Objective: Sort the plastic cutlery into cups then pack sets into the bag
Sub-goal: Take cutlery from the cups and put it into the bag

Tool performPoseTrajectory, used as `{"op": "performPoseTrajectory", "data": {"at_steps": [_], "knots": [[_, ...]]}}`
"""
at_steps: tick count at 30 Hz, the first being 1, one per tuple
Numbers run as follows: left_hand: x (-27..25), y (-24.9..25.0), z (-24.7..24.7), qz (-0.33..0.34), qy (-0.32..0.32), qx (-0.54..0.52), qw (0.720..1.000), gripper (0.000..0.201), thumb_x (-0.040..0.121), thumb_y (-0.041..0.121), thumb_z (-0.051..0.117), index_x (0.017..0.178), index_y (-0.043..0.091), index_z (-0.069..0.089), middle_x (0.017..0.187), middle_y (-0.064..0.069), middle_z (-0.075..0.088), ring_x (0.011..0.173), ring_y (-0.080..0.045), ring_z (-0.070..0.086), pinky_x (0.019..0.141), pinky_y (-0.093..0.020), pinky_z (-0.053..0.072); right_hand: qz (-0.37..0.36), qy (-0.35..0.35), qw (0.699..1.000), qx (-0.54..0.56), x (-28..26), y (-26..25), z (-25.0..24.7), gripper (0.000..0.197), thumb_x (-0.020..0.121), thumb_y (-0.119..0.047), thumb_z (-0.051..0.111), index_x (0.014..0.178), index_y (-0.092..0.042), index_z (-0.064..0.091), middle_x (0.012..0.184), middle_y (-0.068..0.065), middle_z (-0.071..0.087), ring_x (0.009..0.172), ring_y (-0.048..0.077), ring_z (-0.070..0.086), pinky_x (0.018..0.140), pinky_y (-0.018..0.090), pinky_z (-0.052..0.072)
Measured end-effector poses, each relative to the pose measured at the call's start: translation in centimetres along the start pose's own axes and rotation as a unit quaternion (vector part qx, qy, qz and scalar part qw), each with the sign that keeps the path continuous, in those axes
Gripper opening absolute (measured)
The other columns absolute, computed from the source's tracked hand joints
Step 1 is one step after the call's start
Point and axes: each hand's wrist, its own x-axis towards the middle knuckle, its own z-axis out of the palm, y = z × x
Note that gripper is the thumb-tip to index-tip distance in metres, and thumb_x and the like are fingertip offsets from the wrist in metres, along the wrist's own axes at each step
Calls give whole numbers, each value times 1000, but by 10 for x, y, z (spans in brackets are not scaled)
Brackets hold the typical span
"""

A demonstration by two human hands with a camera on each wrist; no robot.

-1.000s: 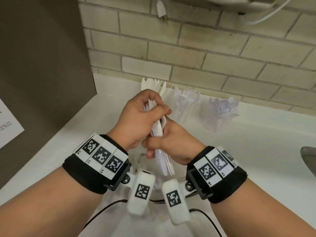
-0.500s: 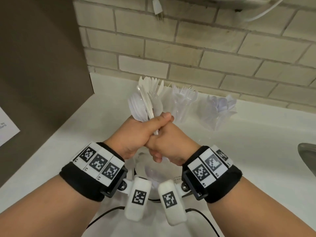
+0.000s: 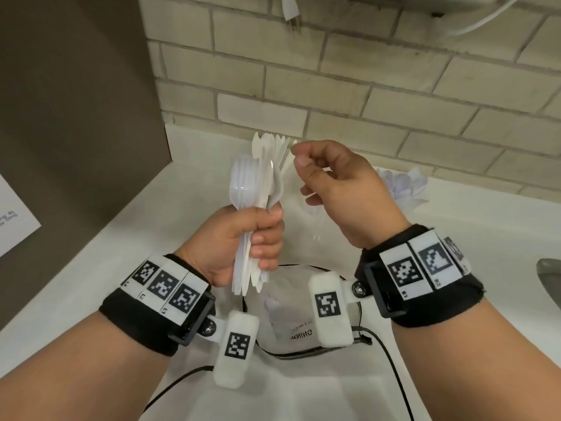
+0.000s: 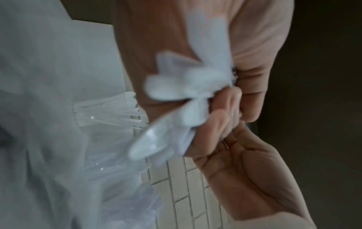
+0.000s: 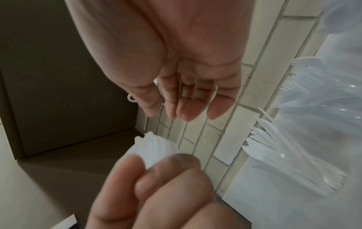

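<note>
My left hand (image 3: pixel 264 235) grips a bundle of white plastic cutlery (image 3: pixel 258 183) by the handles, heads up, above the clear plastic bag (image 3: pixel 297 326) on the counter. Forks, spoons and knives are mixed in the bundle. My right hand (image 3: pixel 306 174) hovers just right of the bundle's heads, fingers loosely curled and empty; in the right wrist view its fingers (image 5: pixel 188 108) hang relaxed above the cutlery bundle (image 5: pixel 154 148). The left wrist view is blurred and shows the cutlery handles (image 4: pixel 186 93) fanning out of my fist.
Clear cups stand by the brick wall: one with knives (image 5: pixel 274 148), one with forks (image 5: pixel 305 86), one with spoons (image 3: pixel 400 183). A brown cabinet side (image 3: pixel 76 101) closes the left. A sink edge (image 3: pixel 549 275) shows at far right. Cables run under my wrists.
Both hands were clasped on the bundle. My right hand has let go and moved up and to the right; my left hand holds the bundle alone, with its heads now clear above the fist.
</note>
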Motion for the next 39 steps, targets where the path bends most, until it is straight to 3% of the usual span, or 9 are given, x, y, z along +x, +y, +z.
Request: {"op": "performPoseTrajectory", "data": {"at_steps": [3, 5, 11, 16, 20, 23, 31, 35, 39], "knots": [[-1, -3, -2, -33, -91, -35, 995, 38, 75, 14, 65, 67, 14, 28, 50, 1, 30, 42, -12, 24, 44, -26, 25, 19, -50, 998, 17, 1, -4, 4, 19, 98, -27, 50, 107, -21, 65, 90, -5, 59, 65, 10, 54, 66, 27, 50], [-1, -5, -3, -53, -120, -44, 990, 37, 76, 13, 61, 68, 14, 25, 52, -1, 29, 42, -12, 25, 45, -27, 26, 21, -80, 996, 20, 0, -6, 6, 25, 94, -35, 56, 88, -15, 69, 76, 1, 55, 62, 12, 50, 61, 25, 46], [-1, -11, -3, -75, -96, -41, 992, 33, 75, 31, 74, 74, 11, 47, 52, 1, 41, 44, -11, 41, 47, -25, 38, 1, -67, 997, 27, 1, -6, 9, 51, 84, -30, 71, 79, 18, 56, 71, 35, 46, 64, 25, 42, 61, 33, 40], [-1, -16, -2, -43, -46, -7, 998, 38, 73, 45, 76, 77, 13, 56, 53, 1, 40, 43, -11, 42, 47, -25, 40, 45, -30, 998, 23, 4, -8, 4, 17, 90, -28, 64, 80, -18, 74, 69, -15, 69, 61, -8, 56, 61, 10, 42], [-1, -15, -4, -34, -41, 13, 999, 38, 73, 46, 76, 79, 13, 57, 55, 0, 40, 44, -11, 41, 48, -24, 39, 40, 15, 998, 44, 5, -9, 3, 21, 91, -32, 61, 81, -18, 73, 76, -11, 69, 69, -8, 57, 72, 16, 40], [0, -13, -4, -22, -42, 17, 999, 37, 74, 46, 74, 80, 14, 58, 57, 0, 40, 44, -11, 41, 48, -24, 39, 39, -12, 999, 5, 0, -2, 8, 37, 88, -40, 64, 89, -4, 69, 91, 15, 69, 75, 8, 54, 72, 23, 41], [-1, -19, -8, -23, -26, 38, 999, 42, 67, 49, 78, 81, 14, 60, 56, 3, 39, 45, -9, 38, 48, -23, 37, 9, 38, 997, 63, -1, -6, 6, 19, 95, -30, 56, 83, -23, 69, 92, -7, 71, 82, 0, 60, 69, 9, 43], [-1, -14, -7, -11, -12, 56, 998, 45, 65, 51, 79, 79, 13, 58, 55, 3, 36, 44, -8, 36, 47, -22, 37, -5, 19, 999, 45, -3, -6, 8, 24, 93, -30, 59, 92, -8, 69, 93, 14, 70, 77, 7, 58, 69, 16, 45], [1, -14, -3, 1, 18, 105, 994, 36, 78, 46, 72, 70, 16, 53, 55, 1, 33, 45, -10, 33, 47, -24, 36, 12, -21, 1000, 9, -4, 1, 15, 20, 98, -28, 51, 85, -20, 65, 77, -15, 65, 68, -6, 56, 67, 12, 40]]}}
